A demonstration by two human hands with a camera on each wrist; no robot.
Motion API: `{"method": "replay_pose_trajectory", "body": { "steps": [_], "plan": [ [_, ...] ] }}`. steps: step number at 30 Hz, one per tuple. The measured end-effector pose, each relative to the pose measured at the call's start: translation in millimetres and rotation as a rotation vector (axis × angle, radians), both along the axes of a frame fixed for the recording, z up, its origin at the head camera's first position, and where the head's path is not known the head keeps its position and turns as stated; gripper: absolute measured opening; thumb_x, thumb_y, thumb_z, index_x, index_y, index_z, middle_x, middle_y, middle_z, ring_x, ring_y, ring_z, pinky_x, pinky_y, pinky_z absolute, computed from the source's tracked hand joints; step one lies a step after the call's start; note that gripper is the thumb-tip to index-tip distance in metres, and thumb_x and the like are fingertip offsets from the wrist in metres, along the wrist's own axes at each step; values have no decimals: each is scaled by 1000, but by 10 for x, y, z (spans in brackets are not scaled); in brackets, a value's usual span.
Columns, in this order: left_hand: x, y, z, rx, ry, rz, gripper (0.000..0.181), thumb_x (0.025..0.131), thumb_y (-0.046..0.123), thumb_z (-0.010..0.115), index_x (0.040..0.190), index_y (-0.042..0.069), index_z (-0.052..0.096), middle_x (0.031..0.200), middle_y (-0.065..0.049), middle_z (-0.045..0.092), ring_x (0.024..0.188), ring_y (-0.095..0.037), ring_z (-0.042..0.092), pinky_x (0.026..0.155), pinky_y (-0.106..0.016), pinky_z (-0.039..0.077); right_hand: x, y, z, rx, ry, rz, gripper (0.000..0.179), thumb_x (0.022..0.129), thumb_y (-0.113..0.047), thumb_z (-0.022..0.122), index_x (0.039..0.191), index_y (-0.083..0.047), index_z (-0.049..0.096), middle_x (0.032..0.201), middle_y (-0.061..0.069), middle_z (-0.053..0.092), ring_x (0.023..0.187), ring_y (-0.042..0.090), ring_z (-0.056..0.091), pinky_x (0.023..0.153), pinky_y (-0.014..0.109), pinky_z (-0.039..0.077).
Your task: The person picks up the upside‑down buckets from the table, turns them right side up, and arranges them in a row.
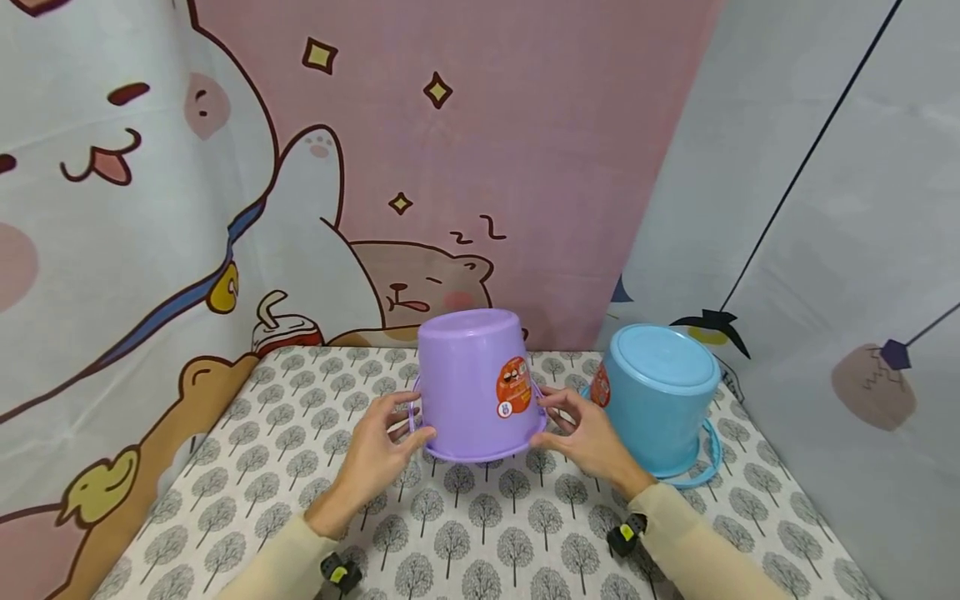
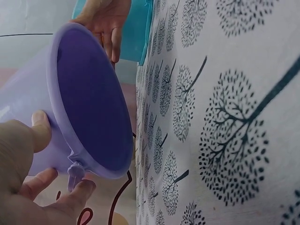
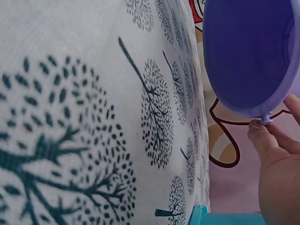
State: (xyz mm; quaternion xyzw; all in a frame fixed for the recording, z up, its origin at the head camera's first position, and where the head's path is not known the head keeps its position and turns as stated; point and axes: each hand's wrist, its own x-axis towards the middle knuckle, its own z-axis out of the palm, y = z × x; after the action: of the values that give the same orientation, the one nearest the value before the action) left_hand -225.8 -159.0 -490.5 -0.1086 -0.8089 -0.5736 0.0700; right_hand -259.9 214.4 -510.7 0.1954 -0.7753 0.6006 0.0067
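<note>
A purple bucket (image 1: 465,383) is upside down between both hands, an orange-red sticker (image 1: 514,386) on its side. My left hand (image 1: 375,442) grips its left side near the rim, thumb in front and fingers by the handle joint. On the opposite side, my right hand (image 1: 588,429) holds the rim with thumb and fingers. Both wrist views look into the dark purple mouth (image 2: 93,103), raised off the cloth. To the right of my right hand stands a light blue bucket (image 1: 660,400), also upside down, its handle (image 1: 705,467) low at the front.
A white tablecloth (image 1: 450,542) printed with grey trees covers the table. Behind it hangs a pink curtain (image 1: 555,167) with cartoon animals, and a pale grey cloth (image 1: 825,208) hangs on the right. Small black devices (image 1: 627,534) sit at both wrists.
</note>
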Motion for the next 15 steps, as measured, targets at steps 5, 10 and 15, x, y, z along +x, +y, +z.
{"method": "replay_pose_trajectory", "body": {
  "steps": [5,10,15],
  "plan": [
    [22,-4,18,10,-6,18,65,97,10,94,155,6,67,162,-24,61,149,-53,69,118,-39,66,37,15,26,-26,16,-5,42,93,-14,100,125,-3,74,177,28,54,166,53,52,129,36,54],
    [52,-9,61,32,-10,24,58,98,14,94,150,7,70,166,-24,61,149,-54,69,116,-39,66,71,17,50,-46,52,-21,32,96,-9,97,119,-4,76,175,27,57,167,51,52,128,34,56],
    [75,-32,104,45,-47,44,48,101,22,93,141,5,73,174,-25,57,151,-54,68,114,-36,67,79,-9,64,-59,72,-44,26,98,-9,95,117,-4,78,171,26,62,163,49,58,125,32,59]
  ]
}}
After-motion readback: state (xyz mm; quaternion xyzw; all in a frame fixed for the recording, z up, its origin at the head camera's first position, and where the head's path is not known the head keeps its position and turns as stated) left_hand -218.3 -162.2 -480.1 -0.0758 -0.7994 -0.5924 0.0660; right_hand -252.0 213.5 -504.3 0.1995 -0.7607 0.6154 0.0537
